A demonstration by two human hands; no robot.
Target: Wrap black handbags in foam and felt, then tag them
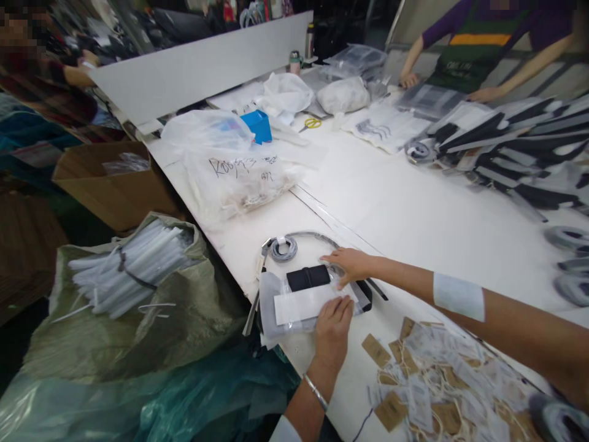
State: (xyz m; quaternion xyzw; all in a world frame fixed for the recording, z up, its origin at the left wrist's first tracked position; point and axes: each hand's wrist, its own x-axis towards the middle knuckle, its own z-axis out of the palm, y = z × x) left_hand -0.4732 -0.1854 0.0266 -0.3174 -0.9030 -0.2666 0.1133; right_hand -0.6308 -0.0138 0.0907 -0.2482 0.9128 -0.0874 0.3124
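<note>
A grey translucent bag (271,294) lies near the table's left edge. On it are a white paper-like strip (294,307) and a black rolled piece (307,278). My left hand (334,322), with a bracelet at the wrist, rests its fingers on the right end of the white strip; the thumb is hidden. Just above it, my right hand (352,264) reaches in from the right with fingers spread, touching the right end of the bundle by the black piece. A coiled grey cord (283,248) lies behind the bag, and a grey strap (317,235) arcs around from there.
Tags with strings (427,374) are heaped at the lower right. A marked plastic bag (239,175), blue box (258,126) and yellow-handled scissors (313,123) lie farther back. A sack of white tubes (133,264) stands left. Black-and-grey straps (510,147) lie near a co-worker (483,49).
</note>
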